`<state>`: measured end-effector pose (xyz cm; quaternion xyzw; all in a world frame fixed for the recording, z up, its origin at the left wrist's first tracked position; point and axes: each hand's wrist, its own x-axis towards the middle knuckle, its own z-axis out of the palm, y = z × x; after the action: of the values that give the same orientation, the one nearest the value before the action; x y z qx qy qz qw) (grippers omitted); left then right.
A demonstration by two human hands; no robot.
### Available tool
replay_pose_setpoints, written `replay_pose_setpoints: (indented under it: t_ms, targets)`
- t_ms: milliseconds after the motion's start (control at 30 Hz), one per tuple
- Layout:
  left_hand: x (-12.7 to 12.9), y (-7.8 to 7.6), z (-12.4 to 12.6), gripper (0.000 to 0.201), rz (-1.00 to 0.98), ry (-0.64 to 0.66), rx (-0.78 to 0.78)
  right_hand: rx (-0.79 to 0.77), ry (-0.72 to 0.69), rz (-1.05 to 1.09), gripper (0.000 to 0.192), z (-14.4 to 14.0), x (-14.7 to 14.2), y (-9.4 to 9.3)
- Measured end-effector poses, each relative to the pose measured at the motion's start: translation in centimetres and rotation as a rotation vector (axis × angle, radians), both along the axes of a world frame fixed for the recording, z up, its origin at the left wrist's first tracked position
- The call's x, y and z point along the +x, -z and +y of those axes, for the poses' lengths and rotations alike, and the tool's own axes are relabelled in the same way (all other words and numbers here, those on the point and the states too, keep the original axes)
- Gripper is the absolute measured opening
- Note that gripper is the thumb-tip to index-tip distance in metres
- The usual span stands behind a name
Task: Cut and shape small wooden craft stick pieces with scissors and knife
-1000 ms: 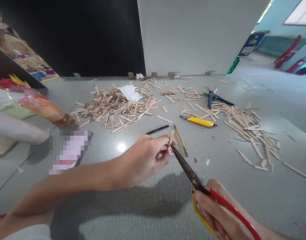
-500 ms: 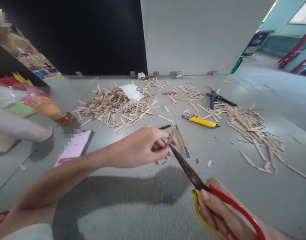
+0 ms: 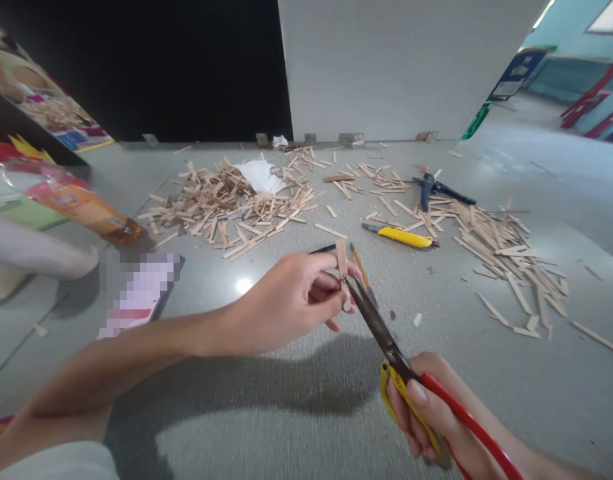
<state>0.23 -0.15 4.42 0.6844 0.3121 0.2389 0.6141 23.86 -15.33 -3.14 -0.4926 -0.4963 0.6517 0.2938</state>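
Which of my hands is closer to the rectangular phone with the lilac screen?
Left. Your left hand is to the right of the phone; your right hand, holding metal scissors with red and yellow handles, is farther right and nearer you.

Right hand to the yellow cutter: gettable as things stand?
Probably not straight off: the right hand is holding the scissors, which would likely need putting down first. Otherwise the way to the yellow cutter looks free, with just small scraps between.

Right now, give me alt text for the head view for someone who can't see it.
The left hand holds a small wooden piece while the right hand points scissors at it. On the grey surface beyond lie loose wooden strips and a yellow utility knife.
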Motion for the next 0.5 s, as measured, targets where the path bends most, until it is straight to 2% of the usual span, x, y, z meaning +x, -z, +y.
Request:
replay_pose_setpoints:
  t_ms: [167,333,500]
  targets:
    - [0.09,0.10,-0.19,0.016,0.003,-0.008,-0.005,0.020,0.003,-0.025,0.070,0.25,-0.41,-0.01]
    - [0.16,0.18,-0.60,0.022,0.033,-0.004,0.028,-0.058,0.013,-0.062,0.070,0.29,-0.48,-0.19]
    - [0.14,0.34,-0.54,0.028,0.026,-0.059,0.034,-0.009,0.043,-0.041,0.069,0.11,-0.43,-0.04]
